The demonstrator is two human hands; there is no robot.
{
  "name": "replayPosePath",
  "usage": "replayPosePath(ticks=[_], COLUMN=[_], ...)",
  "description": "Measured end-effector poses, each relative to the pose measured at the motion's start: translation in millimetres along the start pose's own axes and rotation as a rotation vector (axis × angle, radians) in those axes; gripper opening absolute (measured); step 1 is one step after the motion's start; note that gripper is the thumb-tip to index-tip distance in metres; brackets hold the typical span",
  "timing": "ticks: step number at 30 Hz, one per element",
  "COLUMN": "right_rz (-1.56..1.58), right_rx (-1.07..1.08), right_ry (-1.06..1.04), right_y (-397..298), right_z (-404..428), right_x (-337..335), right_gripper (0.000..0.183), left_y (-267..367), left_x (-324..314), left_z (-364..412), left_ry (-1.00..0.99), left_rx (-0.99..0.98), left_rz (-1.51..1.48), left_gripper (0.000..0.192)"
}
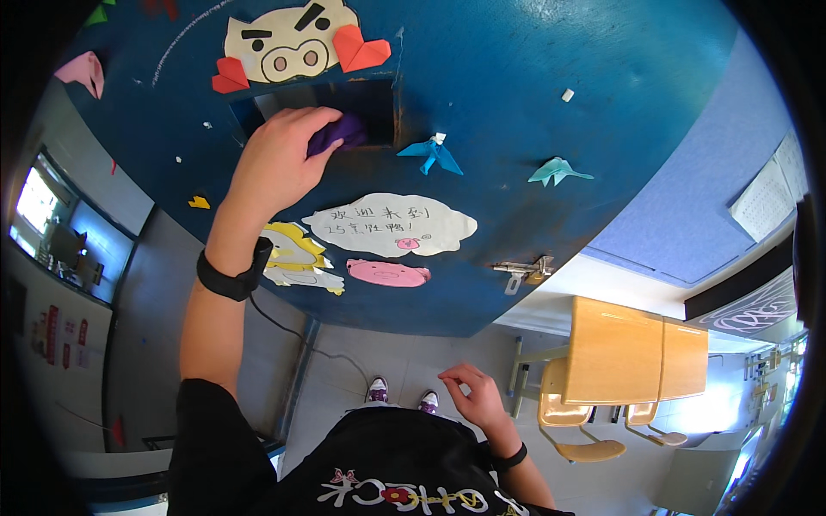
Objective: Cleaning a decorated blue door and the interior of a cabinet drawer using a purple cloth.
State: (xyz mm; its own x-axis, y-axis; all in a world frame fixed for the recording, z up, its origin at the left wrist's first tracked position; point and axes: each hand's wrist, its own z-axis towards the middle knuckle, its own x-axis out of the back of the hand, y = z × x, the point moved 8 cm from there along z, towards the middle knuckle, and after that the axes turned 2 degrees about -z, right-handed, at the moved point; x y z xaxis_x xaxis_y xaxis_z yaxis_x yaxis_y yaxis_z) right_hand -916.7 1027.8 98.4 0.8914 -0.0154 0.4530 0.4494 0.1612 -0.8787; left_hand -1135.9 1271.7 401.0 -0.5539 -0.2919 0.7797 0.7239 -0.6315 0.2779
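My left hand (277, 158) is raised to a blue metal door (490, 219) and is closed around a bunched purple cloth (339, 133). The cloth lies at the lower edge of a rectangular window opening (377, 116) in the door. Above the opening is a paper pig face (293, 45) with red folded hearts. Below my hand are a white paper cloud (390, 224) bearing writing, a pink paper pig (388, 273) and a yellow and white paper duck (300, 258). My right hand (476, 395) hangs low before my body, fingers loosely curled, holding nothing.
A metal bolt latch (526, 271) sits at the door's lower right edge. Folded blue (431, 155) and green (558, 171) paper birds are stuck on the door. Wooden desks (616, 351) and chairs (561, 393) stand at right. A thin cable (290, 332) runs from my left wristband.
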Motion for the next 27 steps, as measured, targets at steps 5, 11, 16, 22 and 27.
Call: replayPosePath(ticks=[5, 11, 16, 22, 27], right_rz=[0.039, 0.007, 0.007, 0.007, -0.025], right_rx=[-0.035, 0.017, 0.025, -0.025, -0.097], right_ry=[-0.026, -0.030, -0.038, 0.029, 0.033], right_y=[3, 1, -4, 12, 25], right_z=[1, 14, 12, -13, -33], right_x=[-3, -9, -17, -13, -14], right_gripper=[0.010, 0.011, 0.011, 0.011, 0.010], left_y=[-20, -5, -17, -70, -13], left_x=[-2, -80, -46, -4, -3], left_z=[0, -1, -8, -52, -29], left_ry=[0.382, 0.097, 0.130, 0.730, 0.473], left_rx=[0.199, 0.472, 0.266, 0.369, -0.124], left_rz=[-0.399, -2.130, -2.425, -1.688, -0.034], left_gripper=[0.027, 0.027, 0.028, 0.029, 0.044])
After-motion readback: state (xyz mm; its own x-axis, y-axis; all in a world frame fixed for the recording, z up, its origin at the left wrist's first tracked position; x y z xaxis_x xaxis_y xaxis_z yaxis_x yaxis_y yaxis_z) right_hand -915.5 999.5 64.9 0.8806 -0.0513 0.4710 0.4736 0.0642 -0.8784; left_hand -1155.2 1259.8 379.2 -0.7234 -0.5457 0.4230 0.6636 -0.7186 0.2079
